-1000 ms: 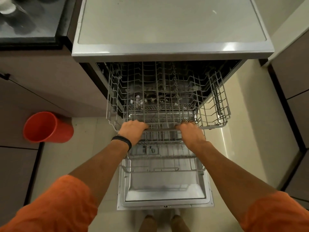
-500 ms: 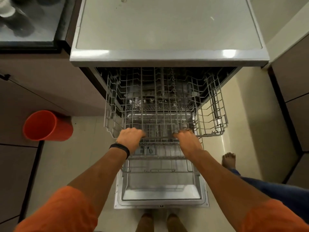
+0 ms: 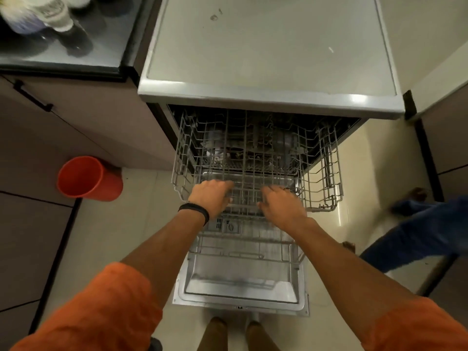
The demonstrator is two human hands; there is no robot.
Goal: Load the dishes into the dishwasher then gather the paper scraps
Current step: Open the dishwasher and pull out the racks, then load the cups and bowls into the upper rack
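Observation:
The dishwasher stands open, its door folded down flat toward me. The grey wire upper rack is pulled partway out and looks empty at the front; blurred items sit deep inside. My left hand, with a black wristband, grips the rack's front rim with curled fingers. My right hand lies on the same rim a little to the right, fingers loosely spread and blurred. A lower wire rack shows beneath my wrists. No dishes or paper scraps are in sight.
An orange bin lies tipped on the floor at left by the cabinets. Bottles stand on the dark counter at top left. Another person's blue trouser leg and bare foot are on the floor at right. My feet stand at the door's edge.
The person at right has stepped further into view. My right hand's fingers have loosened from the rack rim. The view has tilted so more of the counter shows.

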